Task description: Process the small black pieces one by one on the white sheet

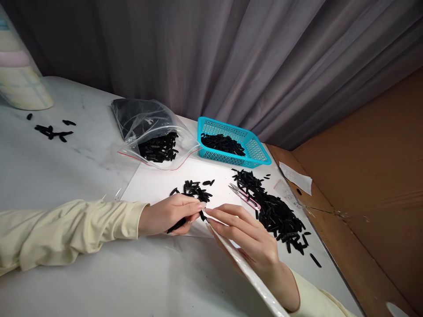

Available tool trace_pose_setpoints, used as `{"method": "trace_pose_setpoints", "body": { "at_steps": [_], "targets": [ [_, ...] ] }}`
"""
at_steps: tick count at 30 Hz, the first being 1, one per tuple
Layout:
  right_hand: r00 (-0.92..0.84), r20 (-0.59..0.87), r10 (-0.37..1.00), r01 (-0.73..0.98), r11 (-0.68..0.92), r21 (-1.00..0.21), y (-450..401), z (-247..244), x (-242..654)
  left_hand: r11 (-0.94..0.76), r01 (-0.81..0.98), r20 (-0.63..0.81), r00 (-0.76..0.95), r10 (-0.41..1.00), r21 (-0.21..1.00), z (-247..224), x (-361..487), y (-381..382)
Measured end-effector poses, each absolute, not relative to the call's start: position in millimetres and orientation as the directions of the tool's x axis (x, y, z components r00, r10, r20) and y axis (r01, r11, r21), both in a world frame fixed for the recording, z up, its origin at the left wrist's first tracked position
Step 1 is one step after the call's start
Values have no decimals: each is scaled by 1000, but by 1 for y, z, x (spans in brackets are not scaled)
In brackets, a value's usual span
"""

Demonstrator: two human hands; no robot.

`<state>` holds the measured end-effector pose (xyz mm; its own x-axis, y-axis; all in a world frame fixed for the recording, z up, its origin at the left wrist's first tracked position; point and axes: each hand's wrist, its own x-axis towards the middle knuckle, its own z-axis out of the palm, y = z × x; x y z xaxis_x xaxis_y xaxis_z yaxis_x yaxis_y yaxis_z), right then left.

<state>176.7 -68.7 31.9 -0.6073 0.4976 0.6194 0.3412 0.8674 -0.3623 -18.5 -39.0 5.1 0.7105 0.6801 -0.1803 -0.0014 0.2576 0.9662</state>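
My left hand (175, 212) is closed, thumb and fingertips pinched together, with slim black pieces (177, 226) held under its curled fingers. One small black piece (202, 215) shows between the fingertips of both hands. My right hand (246, 237) is closed too, its fingertips almost touching the left ones. A long, shiny white strip (246, 268) runs from its fingertips toward the lower right, between fingers and thumb; its exact kind is unclear. Just beyond the hands, a small heap of black pieces (194, 189) lies on a white sheet (152, 180).
A clear zip bag (142, 121) and a blue basket (231, 158) hold black pieces. Pink-handled thread snips (246, 197) rest against a larger heap (280, 215) at right. A cup-like container (24, 83) stands far left near loose pieces (51, 132). Cardboard (370, 193) borders the table.
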Motion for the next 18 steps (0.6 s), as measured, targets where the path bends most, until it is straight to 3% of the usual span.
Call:
{"method": "trace_pose_setpoints", "body": {
  "at_steps": [8,18],
  "targets": [
    [-667,634,391,346,917,-201,-69,26,171,474,-57,-312,683,660,878,10,-15,-42],
    [-747,597,293,324,944,-58,-68,16,174,672,-214,-327,744,582,709,3,-14,-43]
  ]
}}
